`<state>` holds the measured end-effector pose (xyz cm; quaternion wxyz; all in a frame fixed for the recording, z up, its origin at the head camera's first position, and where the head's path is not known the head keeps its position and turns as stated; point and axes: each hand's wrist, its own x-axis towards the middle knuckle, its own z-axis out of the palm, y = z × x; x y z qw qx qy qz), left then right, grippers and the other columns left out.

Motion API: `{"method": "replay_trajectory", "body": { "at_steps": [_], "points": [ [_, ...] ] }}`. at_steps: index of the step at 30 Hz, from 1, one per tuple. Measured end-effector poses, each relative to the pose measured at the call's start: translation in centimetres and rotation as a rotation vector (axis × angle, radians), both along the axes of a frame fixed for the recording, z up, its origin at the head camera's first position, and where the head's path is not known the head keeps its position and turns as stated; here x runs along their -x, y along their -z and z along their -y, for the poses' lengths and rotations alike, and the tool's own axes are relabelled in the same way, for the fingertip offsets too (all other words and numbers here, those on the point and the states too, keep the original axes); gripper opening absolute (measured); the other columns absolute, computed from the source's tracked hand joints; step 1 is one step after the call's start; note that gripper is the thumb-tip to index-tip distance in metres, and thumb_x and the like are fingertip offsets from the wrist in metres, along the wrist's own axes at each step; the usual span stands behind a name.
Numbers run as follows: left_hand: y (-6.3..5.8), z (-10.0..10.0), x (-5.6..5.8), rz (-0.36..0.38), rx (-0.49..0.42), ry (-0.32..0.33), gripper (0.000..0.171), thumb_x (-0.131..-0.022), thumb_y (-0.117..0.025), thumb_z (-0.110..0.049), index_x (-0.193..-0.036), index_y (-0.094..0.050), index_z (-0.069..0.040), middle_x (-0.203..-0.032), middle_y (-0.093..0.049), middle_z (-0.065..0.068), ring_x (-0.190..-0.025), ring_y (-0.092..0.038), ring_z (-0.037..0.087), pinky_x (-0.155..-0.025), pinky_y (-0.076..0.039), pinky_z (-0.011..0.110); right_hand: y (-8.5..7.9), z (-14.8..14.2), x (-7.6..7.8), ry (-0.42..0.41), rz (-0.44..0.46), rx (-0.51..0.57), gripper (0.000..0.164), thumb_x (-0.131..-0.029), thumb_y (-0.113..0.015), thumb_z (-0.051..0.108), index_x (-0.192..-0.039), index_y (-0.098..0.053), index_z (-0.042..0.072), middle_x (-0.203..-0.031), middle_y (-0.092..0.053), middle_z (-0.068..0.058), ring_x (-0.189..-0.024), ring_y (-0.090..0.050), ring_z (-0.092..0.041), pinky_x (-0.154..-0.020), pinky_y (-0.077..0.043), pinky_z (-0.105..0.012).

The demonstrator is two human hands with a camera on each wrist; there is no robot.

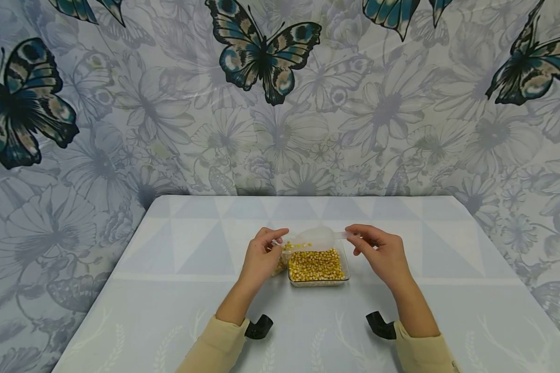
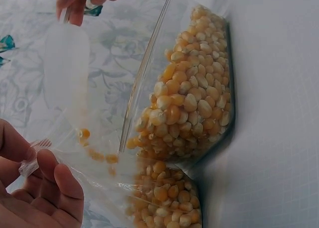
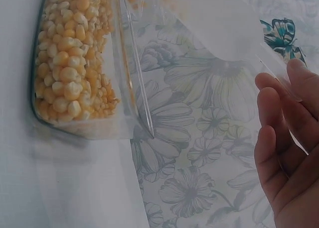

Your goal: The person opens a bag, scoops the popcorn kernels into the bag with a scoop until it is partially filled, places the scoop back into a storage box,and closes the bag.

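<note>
The sort of place is unclear: a butterfly-printed backdrop (image 1: 280, 140) fills twelve o'clock, behind a pale, triangle-patterned table (image 1: 317, 318) towards six o'clock.

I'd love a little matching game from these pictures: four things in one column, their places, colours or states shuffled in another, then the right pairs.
1. Left hand
2. Right hand
3. Scoop
4. Clear container

A. Pinches a handle
B. Stands on the table, holding corn kernels
C. Pinches the edge of a plastic bag
D. Whitish and cloudy

Pairs: 1-C, 2-A, 3-D, 4-B
</note>
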<state>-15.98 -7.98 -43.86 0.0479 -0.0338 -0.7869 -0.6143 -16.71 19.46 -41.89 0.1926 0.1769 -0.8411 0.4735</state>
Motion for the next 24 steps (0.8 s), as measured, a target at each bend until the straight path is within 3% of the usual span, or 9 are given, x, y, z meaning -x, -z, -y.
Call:
{"method": "replay_trajectory", "body": {
  "at_steps": [16,24],
  "points": [
    [0.06,0.06,0.0,-0.007,0.001,-0.006,0.044,-0.091,-0.051,0.004,-0.121,-0.073,-0.02,-0.101,-0.057,0.01,-0.076,-0.044,0.016,-0.061,-0.036,0.021,-0.27,-0.01,-0.22,0.003,-0.015,0.043,0.026,-0.088,-0.072,0.002,-0.111,-0.075,0.014,-0.07,-0.068,-0.004,-0.06,-0.061,-0.01,-0.05,-0.04,-0.021],
    [0.25,0.02,0.2,-0.02,0.004,-0.01,0.044,-0.092,-0.05,0.004,-0.122,-0.073,-0.019,-0.101,-0.058,0.01,-0.076,-0.044,0.015,-0.06,-0.036,0.021,-0.24,-0.35,-0.06,0.015,-0.016,0.06,0.026,-0.088,-0.072,0.0,-0.111,-0.075,0.012,-0.074,-0.068,0.004,-0.06,-0.061,-0.008,-0.05,-0.04,-0.021]
  ]
}}
